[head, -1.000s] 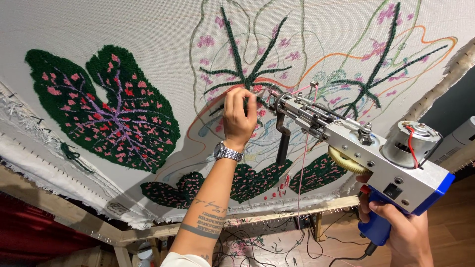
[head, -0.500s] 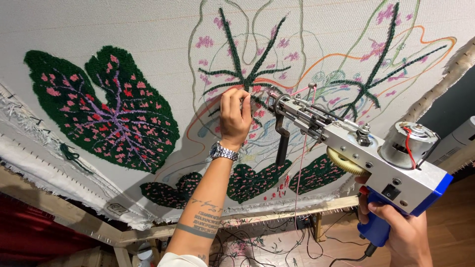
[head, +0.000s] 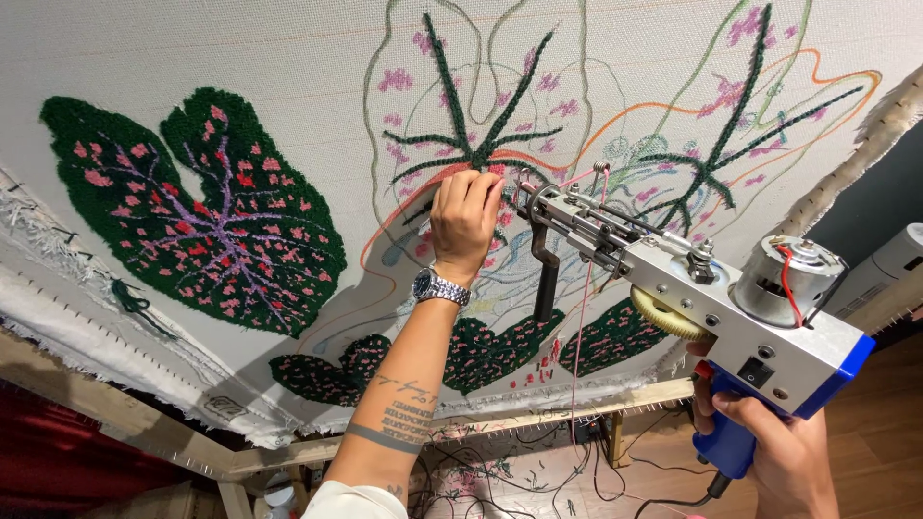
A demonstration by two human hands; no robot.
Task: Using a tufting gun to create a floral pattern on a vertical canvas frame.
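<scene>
Grey metal and blue plastic make up the tufting gun (head: 702, 327), which runs from the lower right of the frame up toward the centre, its needle end meeting the stretched cloth (head: 240, 58) just beside a half-filled leaf outline. The right hand (head: 779, 457), in the lower right corner, has its fingers clenched around the blue pistol grip. The gun looks heavy and rigid, with a bare motor (head: 784, 279) and a yellow gear (head: 663, 317) on the body, so the grip and the black front handle (head: 545, 279) seem the safe places to take it; the gear and needle look like parts to keep clear of. A thin pink yarn (head: 580, 317) hangs slack from the nose, light and easily snagged.

The left hand (head: 464, 221), at the centre of the frame, rests on the cloth right next to the needle end, fingers curled and pinched together at the tips; whether they grip the yarn or only press the cloth I cannot tell. A silver wristwatch (head: 440, 286) sits on that wrist.

The cloth looks taut but yielding. A finished dark green leaf with pink flecks (head: 192, 211) fills the left of the frame, and smaller tufted leaves (head: 481, 351) lie lower centre. A wooden frame (head: 538, 413) edges the cloth below, with cables on the floor (head: 894, 413) beneath.
</scene>
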